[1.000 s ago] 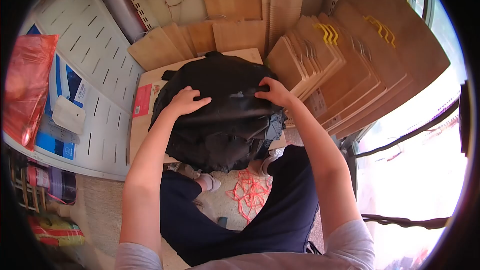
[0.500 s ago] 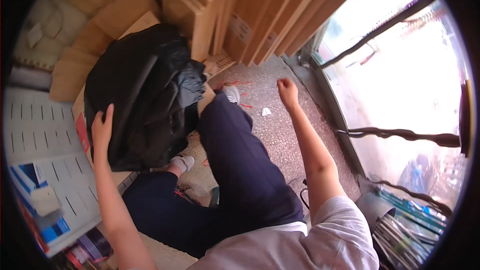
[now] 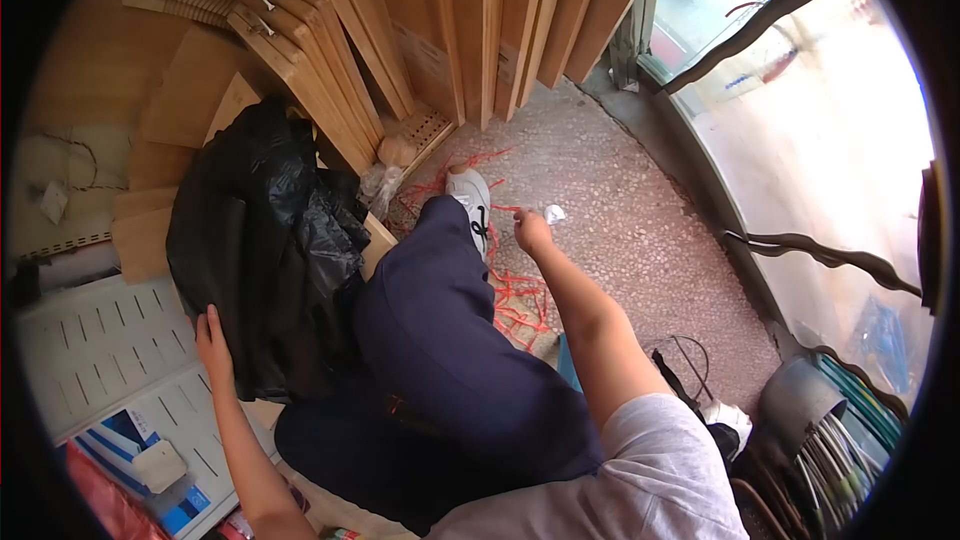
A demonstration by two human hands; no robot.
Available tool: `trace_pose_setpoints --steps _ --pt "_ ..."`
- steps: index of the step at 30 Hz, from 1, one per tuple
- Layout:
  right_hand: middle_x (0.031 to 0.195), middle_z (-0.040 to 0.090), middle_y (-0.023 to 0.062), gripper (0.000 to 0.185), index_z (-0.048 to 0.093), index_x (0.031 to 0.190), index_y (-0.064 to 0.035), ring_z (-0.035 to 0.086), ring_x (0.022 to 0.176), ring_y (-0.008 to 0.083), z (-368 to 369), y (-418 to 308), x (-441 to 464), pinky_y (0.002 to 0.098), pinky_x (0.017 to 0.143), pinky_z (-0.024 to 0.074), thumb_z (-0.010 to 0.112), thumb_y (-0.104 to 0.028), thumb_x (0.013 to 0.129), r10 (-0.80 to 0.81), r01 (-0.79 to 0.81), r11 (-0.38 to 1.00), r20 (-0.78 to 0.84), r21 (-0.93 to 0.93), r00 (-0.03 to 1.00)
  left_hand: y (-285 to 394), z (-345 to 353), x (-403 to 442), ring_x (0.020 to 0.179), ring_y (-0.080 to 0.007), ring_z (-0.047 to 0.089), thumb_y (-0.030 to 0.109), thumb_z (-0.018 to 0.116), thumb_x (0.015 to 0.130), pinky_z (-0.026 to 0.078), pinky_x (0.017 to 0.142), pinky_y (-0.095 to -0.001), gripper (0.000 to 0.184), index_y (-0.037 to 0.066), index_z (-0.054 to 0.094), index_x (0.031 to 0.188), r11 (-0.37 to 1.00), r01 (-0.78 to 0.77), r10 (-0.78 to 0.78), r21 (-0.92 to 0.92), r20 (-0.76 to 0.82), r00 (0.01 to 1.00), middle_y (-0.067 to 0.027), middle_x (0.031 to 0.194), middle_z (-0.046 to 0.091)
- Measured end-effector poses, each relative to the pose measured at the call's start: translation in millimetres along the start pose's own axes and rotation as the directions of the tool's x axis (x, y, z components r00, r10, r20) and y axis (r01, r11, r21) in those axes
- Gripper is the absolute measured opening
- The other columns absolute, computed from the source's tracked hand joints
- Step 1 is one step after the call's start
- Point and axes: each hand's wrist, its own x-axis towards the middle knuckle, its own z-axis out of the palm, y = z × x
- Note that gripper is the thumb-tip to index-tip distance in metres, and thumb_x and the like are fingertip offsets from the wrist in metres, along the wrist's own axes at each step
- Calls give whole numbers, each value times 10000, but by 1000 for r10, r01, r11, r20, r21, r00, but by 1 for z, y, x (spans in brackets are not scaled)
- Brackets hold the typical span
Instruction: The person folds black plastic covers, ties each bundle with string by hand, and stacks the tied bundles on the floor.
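A large black plastic bag stands bulging at the left, in front of my legs. My left hand lies against the bag's lower left side with its fingers stretched out. Over the floor, beside my white shoe, my right hand is closed in a pinch on a thin red string. More red string lies tangled on the floor by my leg. A small white scrap is just beyond the right hand.
Wooden boards stand upright along the top. At the left is a slotted white metal panel with blue packaging. A glass door is on the right, with a grey bucket-like container below it.
The view has swung right. My right hand has left the bag and reached down to the floor by the shoe, closing on red string. My left hand has moved down the bag's left side.
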Motion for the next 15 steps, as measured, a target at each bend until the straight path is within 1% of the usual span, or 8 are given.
trace_pose_setpoints --steps 1,3,5,6,9,11,13,15 --pt "1025 643 179 218 664 999 -93 623 968 365 0 -13 7 439 839 506 548 -156 826 -12 11 998 -9 -58 1000 11 -5 -3 1222 -356 443 494 449 960 321 1024 -362 570 -59 582 1006 1000 -8 9 18 -8 1000 -261 1171 567" --pt "1085 616 177 229 635 1037 -90 610 998 372 4 -37 17 446 840 504 537 -139 836 -30 29 995 -14 -95 999 35 -13 -9 1041 -311 547 470 445 970 399 921 -342 564 -74 571 1047 997 43 -33 -57 163 986 -230 1075 605" --pt "1183 547 163 252 573 1102 -94 574 1065 381 6 -45 30 457 846 500 512 -125 860 90 -77 980 64 -184 994 31 -11 -8 971 -285 551 460 450 971 412 880 -335 556 -78 565 1047 999 18 -11 -49 126 992 -209 1027 609" --pt "1193 539 147 255 546 1119 -77 572 1075 359 9 -46 34 449 839 509 501 -126 873 71 -56 971 56 -233 996 28 -9 -8 900 -258 555 451 456 971 426 838 -328 549 -82 559 1048 999 3 3 -54 103 995 -188 979 613" --pt "1122 562 132 228 609 1058 -70 595 1053 317 18 -45 37 415 785 541 533 -168 867 16 -15 943 0 -332 1000 23 -3 -10 891 -239 537 438 467 970 417 837 -321 523 -76 551 1019 999 11 -11 -34 3 1000 -178 948 599" --pt "1122 562 134 219 625 1039 -70 601 1042 311 23 -38 41 409 778 543 530 -172 871 -11 28 928 46 -371 999 20 1 -10 851 -215 511 421 473 972 412 814 -303 488 -63 538 972 998 9 -12 -69 -48 999 -150 897 574" --pt "1121 562 137 213 640 1020 -70 608 1030 306 25 -29 42 403 772 545 527 -176 875 -29 66 907 95 -417 995 29 -3 -13 844 -199 502 409 470 976 409 808 -287 467 -52 541 980 996 23 -21 -85 28 999 -135 885 562" --pt "1116 561 145 216 662 982 -67 620 997 318 21 -19 34 416 771 543 511 -187 886 34 1 918 83 -396 996 38 -7 -15 843 -194 497 407 470 976 407 806 -282 461 -48 541 979 997 43 -40 -70 49 998 -128 879 556"
